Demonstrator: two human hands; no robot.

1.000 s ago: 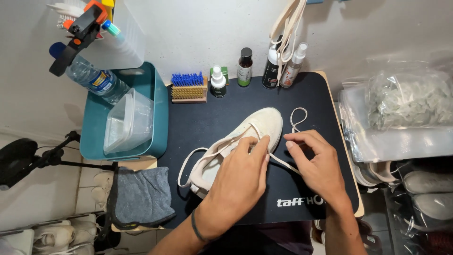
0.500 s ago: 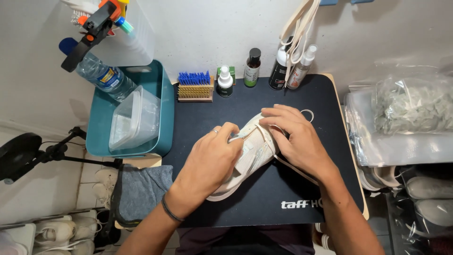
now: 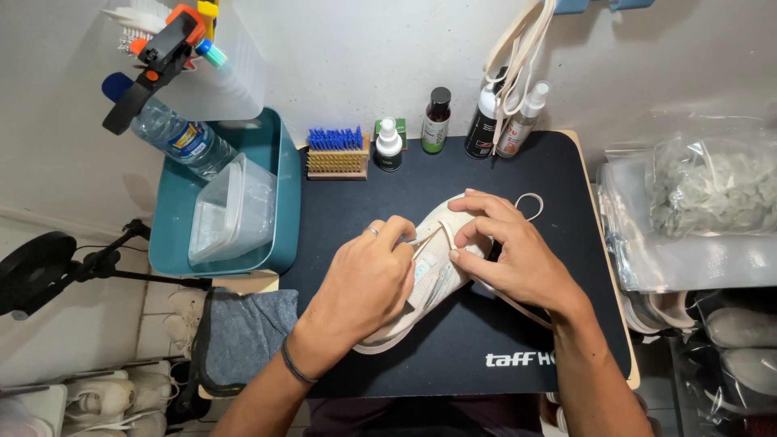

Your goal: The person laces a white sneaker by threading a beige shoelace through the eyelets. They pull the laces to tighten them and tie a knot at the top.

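A white low-top sneaker [image 3: 421, 291] lies tilted on its side near the middle of the black desk mat [image 3: 356, 210], toe toward the person, heel toward the wall. Both hands are closed around it. The left hand [image 3: 364, 287] covers the forefoot and pinches a strand of the cream shoelace [image 3: 429, 240] between thumb and fingertips. The right hand [image 3: 510, 255] curls narrowly over the collar and heel, fingertips pressing at the eyelet row; another run of lace trails from under it across the mat, and a loop of it shows just beyond the heel.

The shoe looks light, with a soft fabric upper that gives under the fingers and a firmer sole, so the sole edge and heel seem the steadiest places to grip. The lace is thin, limp and likely to slip, best taken close to its end.

Along the mat's far edge stand a blue-bristled brush [image 3: 336, 150] and several small bottles [image 3: 437, 120]. To the left, a teal tub [image 3: 283, 202] holds a clear plastic container [image 3: 231, 210] and a water bottle [image 3: 174, 133]. A grey cloth [image 3: 251, 332] hangs off the near-left edge.
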